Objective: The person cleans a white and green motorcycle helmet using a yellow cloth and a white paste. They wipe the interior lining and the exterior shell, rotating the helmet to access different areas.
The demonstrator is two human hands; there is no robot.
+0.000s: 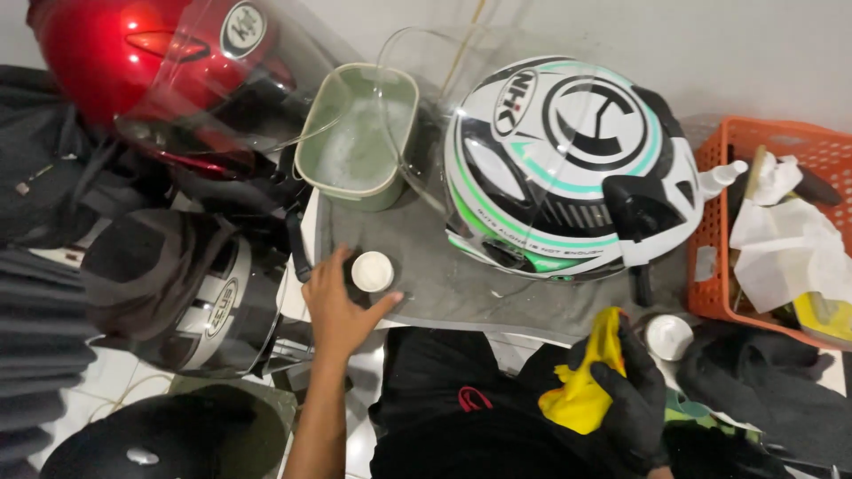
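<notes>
My left hand (337,306) is bare and reaches onto the grey cloth mat (461,288), its fingers curled round a small dark jar with a white lid (372,271). My right hand (632,390) wears a black glove and is closed on a crumpled yellow cloth (586,386) near my lap. A white helmet with black and green markings (568,168) lies on the mat, its clear visor raised. A second white-lidded jar (668,336) stands just right of the gloved hand.
A green tub of soapy water (359,137) sits behind the mat. A red helmet (142,62) and dark helmets (182,293) lie at left, another dark helmet (151,439) low left. An orange basket (723,231) with tissues and a spray bottle stands at right.
</notes>
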